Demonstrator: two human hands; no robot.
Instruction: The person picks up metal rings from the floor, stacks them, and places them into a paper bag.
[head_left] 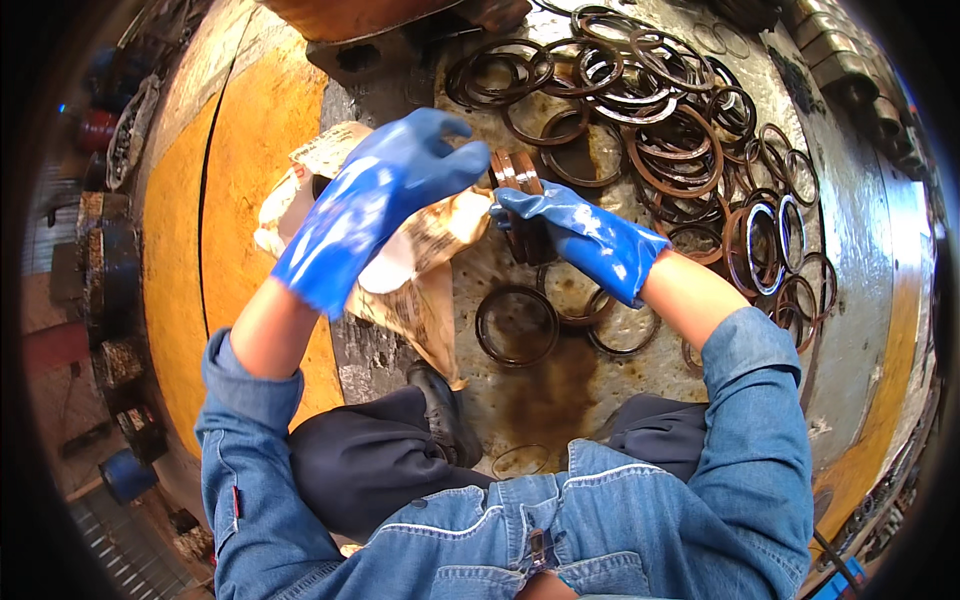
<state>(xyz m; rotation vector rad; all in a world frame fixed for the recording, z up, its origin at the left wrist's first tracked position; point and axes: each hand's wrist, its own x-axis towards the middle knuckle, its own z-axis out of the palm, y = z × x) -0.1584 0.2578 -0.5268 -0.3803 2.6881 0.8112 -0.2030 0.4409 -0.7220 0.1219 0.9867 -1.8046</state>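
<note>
My left hand (425, 158), in a blue rubber glove, is raised over a crumpled sheet of printed brown paper (430, 310). Its thumb and fingers curve with a gap between them, and nothing shows in the gap. Facing it, my right hand (545, 208), gloved the same way, is closed round a stack of brown metal rings (516, 172) standing on edge. Its fingertips also come up to the paper's right edge; whether they pinch it I cannot tell. Something white (392, 265) shows in the folds of the paper, partly behind my left forearm.
Many oily rings (680, 150) lie heaped across the stained floor plate (620, 385) to the far right. A loose ring (517, 326) lies nearer me. Yellow boards (265, 160) run along the left. A rusty round metal body (350, 15) stands at the back.
</note>
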